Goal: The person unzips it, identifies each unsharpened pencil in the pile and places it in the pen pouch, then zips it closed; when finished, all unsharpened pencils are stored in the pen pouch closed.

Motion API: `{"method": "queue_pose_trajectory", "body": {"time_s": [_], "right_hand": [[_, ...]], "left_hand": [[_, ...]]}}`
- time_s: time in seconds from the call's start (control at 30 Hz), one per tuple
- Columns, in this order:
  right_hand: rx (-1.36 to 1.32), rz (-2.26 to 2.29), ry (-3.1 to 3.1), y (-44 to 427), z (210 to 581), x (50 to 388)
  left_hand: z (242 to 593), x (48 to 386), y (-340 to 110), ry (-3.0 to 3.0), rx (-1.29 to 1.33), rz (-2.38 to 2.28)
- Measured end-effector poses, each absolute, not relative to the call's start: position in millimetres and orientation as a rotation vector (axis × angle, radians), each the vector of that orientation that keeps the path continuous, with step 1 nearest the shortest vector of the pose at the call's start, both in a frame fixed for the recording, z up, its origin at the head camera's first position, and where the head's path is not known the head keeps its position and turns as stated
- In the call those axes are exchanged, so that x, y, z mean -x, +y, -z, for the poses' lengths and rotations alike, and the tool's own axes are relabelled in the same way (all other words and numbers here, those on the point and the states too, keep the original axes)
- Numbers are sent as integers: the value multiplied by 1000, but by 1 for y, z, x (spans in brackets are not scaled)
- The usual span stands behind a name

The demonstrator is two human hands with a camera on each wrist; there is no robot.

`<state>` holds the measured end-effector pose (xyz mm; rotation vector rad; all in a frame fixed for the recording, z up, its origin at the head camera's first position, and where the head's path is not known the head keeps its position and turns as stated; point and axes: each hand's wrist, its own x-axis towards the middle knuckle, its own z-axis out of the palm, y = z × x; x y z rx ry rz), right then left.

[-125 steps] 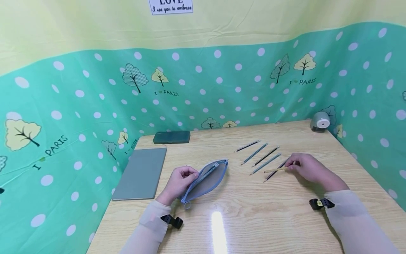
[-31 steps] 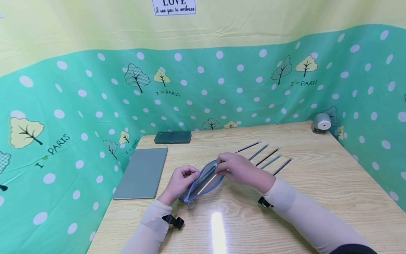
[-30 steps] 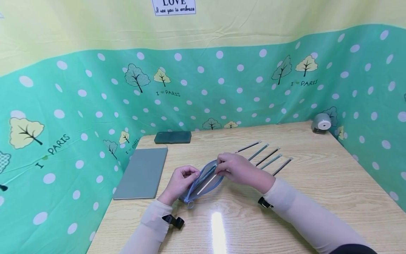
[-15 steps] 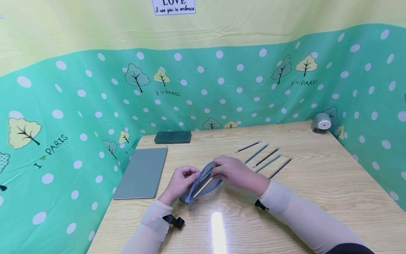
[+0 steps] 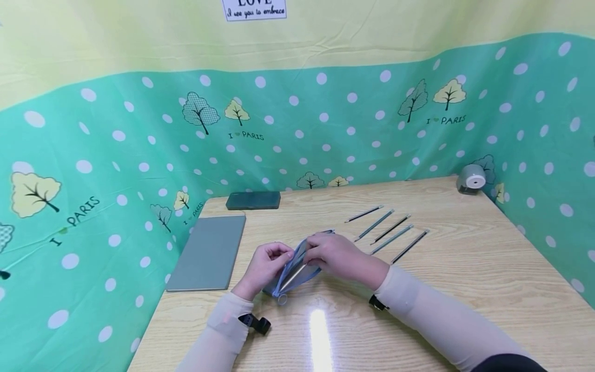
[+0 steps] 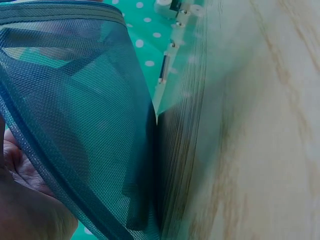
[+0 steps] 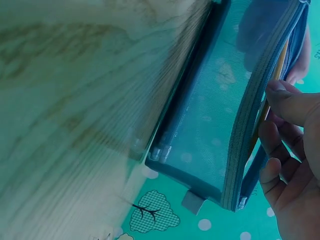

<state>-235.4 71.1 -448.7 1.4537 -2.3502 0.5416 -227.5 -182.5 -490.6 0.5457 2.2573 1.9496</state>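
Note:
A blue mesh zip pencil pouch (image 5: pixel 310 273) stands on the table, its mouth spread wide. My left hand (image 5: pixel 264 266) pinches the near-left edge of that mouth between thumb and fingers. My right hand (image 5: pixel 341 257) pinches a yellowish wooden pencil (image 5: pixel 293 277), which slants down into the opening. In the right wrist view, thumb and fingers hold the pencil (image 7: pixel 260 119) along the zip edge, and dark pencils (image 7: pixel 162 145) show through the mesh at the bottom. The left wrist view shows the mesh side (image 6: pixel 100 120) close up, with dark shapes inside.
Several dark and teal pencils, one black pencil (image 5: pixel 391 229) among them, lie slanted side by side right of the pouch. A grey notebook (image 5: pixel 207 253) lies at left, a dark green case (image 5: pixel 253 200) behind it. A pencil sharpener (image 5: pixel 470 180) stands in the far right corner.
The right hand has carried the wooden pencil from beside the other pencils to the pouch, then lowered it further in, moving left and down. The left hand keeps holding the pouch's edge.

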Motion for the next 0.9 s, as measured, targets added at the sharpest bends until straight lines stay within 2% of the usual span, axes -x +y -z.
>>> {"method": "queue_pose_trajectory", "body": {"time_s": [0.9], "right_hand": [[-1324, -576, -2367, 79, 453, 238]], "left_hand": [[487, 225, -182, 2222, -537, -1962]]}}
